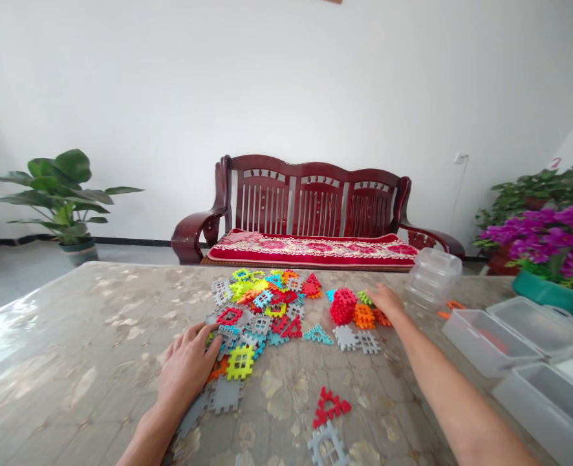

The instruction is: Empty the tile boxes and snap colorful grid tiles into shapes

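A loose heap of interlocking plastic waffle-block pieces [262, 310] in red, grey, yellow, teal and orange lies on the marbled table top. My left hand [187, 369] rests at the heap's near left edge, its fingers spread, with the fingertips on a grey piece [225, 338] and a yellow-green square piece [240, 362] just to the right. My right hand [386, 301] reaches out flat at the far right of the heap, nearest to an orange stack [364, 316] and a red clump of joined pieces [343, 305]. Neither hand visibly grips anything.
Near the table's front edge lie a red triangular piece [330, 408] and a grey piece [328, 445]. Clear plastic storage boxes [490, 343] and a stack of clear tubs [432, 278] stand at the right. Behind the table are a wooden bench [315, 200] and potted plants.
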Available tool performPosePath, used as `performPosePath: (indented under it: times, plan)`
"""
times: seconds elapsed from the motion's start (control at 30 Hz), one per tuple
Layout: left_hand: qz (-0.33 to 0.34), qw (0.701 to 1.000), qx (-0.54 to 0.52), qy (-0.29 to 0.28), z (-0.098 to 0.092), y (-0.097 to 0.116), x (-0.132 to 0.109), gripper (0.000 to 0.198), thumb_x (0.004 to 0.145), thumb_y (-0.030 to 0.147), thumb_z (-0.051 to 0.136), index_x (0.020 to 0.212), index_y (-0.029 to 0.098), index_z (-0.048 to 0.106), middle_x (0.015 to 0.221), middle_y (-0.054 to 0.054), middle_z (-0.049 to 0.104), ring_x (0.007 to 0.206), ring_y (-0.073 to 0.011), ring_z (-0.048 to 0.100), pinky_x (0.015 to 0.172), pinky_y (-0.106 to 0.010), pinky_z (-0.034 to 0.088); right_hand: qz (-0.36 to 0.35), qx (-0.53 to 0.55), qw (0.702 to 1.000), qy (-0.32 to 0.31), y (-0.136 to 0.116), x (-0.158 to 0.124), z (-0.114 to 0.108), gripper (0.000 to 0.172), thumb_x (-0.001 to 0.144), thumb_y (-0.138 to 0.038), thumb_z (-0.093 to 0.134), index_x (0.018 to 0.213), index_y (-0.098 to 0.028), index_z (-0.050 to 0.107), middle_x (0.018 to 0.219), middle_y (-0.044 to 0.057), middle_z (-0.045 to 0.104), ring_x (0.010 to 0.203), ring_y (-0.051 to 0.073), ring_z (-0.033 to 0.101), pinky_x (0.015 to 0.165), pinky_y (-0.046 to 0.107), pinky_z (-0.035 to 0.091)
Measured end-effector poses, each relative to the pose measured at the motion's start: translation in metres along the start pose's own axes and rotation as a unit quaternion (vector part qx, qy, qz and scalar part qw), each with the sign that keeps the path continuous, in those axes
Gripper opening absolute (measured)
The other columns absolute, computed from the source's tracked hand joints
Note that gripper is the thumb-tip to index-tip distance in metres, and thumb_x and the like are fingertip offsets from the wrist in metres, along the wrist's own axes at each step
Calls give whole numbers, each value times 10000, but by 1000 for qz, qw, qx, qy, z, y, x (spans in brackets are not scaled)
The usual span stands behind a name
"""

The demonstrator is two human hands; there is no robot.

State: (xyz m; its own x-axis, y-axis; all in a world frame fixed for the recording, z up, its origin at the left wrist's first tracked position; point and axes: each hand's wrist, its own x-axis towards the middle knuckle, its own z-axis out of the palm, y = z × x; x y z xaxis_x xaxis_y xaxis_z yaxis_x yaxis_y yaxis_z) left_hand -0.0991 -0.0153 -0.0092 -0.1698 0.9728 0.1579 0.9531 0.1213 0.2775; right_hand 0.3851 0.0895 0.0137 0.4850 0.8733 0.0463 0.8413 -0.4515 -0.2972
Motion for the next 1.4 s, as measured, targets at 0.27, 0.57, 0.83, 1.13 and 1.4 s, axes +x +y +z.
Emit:
performPosePath:
  times: [0.27, 0.57, 0.83, 1.13, 1.4]
  plan:
    - [7, 1000, -2, 9, 0, -1, -1, 473, 952, 432, 325, 1266, 271, 641, 1368, -74, 585, 1241, -292, 551, 1072, -449, 393, -18, 9, 1000, 9, -16, 7, 13, 384, 840, -338, 597, 1153, -140, 701, 1130, 192, 720, 1104, 318, 664, 898, 371, 485]
    - [3, 1000, -1, -1, -4, 2, -2, 473, 958, 431, 325, 1287, 276, 628, 1389, -81, 574, 1245, -291, 548, 1075, -454, 389, -39, 90, 991, 87, -13, -11, 5, 426, 871, -344, 500, 1224, -162, 653, 1171, 153, 707, 1063, 291, 663, 882, 396, 492]
    - [-26, 1000, 5, 10, -5, 16, -4, 506, 950, 428, 362, 1384, 252, 553, 1397, -110, 568, 1290, -295, 518, 1118, -457, 342, -285, 384, 805, 352, -19, -93, -2, 227, 879, -275, 494, 936, -199, 700, 939, 76, 717, 909, 220, 653, 845, 377, 519]
    - [-170, 976, -128, 45, -2, 76, 4, 572, 954, 407, 344, 1460, 158, 438, 1490, -193, 463, 1402, -322, 402, 1143, -514, 287, -476, 333, 790, 194, -48, -182, 35, 305, 857, -32, 477, 915, -241, 692, 911, 31, 697, 888, 179, 652, 821, 318, 524]
    - [-77, 978, -192, -8, -6, 86, 2, 600, 935, 463, 421, 1490, 238, 404, 1565, -129, 393, 1459, -264, 335, 1158, -476, 305, -499, 286, 793, 200, -42, -187, 37, 382, 784, 26, 455, 916, -234, 701, 918, 38, 703, 895, 195, 649, 841, 343, 518]
